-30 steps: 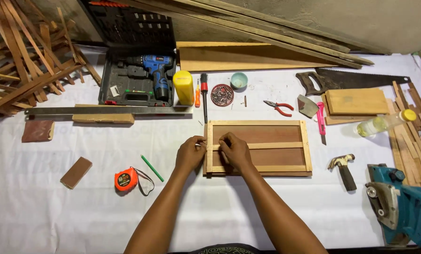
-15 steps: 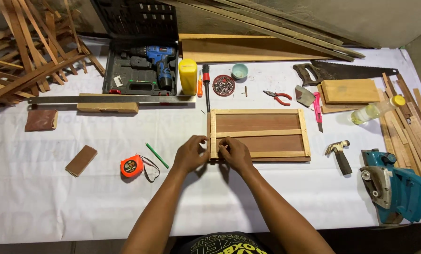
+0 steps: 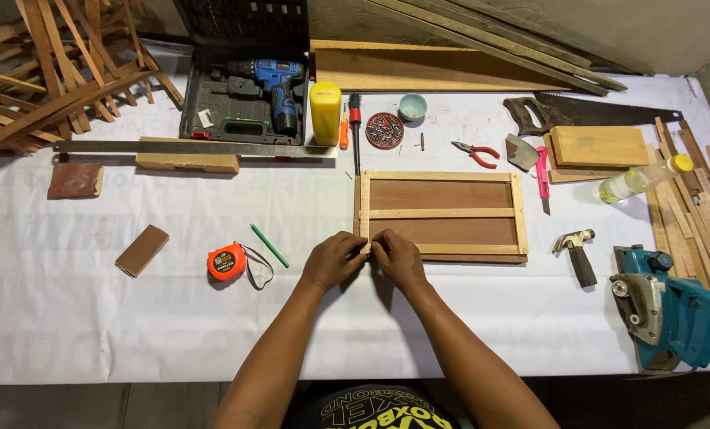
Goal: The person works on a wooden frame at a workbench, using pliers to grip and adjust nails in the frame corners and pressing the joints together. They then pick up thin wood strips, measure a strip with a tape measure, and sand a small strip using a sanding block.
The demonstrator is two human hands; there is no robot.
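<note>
— What's at nine o'clock of the hands on the white table [image 3: 172, 318]?

— A brown block [image 3: 141, 249], an orange tape measure [image 3: 226, 260] and a green pencil [image 3: 269, 245].

— And the hands?

— Side by side. The left hand [image 3: 333, 259] and right hand [image 3: 396, 260] both pinch the near-left corner of the wooden frame [image 3: 442, 214], fingertips touching the light strip there.

— Where is the frame?

— Flat at table centre, at one o'clock of the hands. At three o'clock lie a hammer [image 3: 577, 253] and a blue power planer [image 3: 669, 306].

Black drill case [image 3: 212, 95] – open, top centre-left, behind ruler.
</note>
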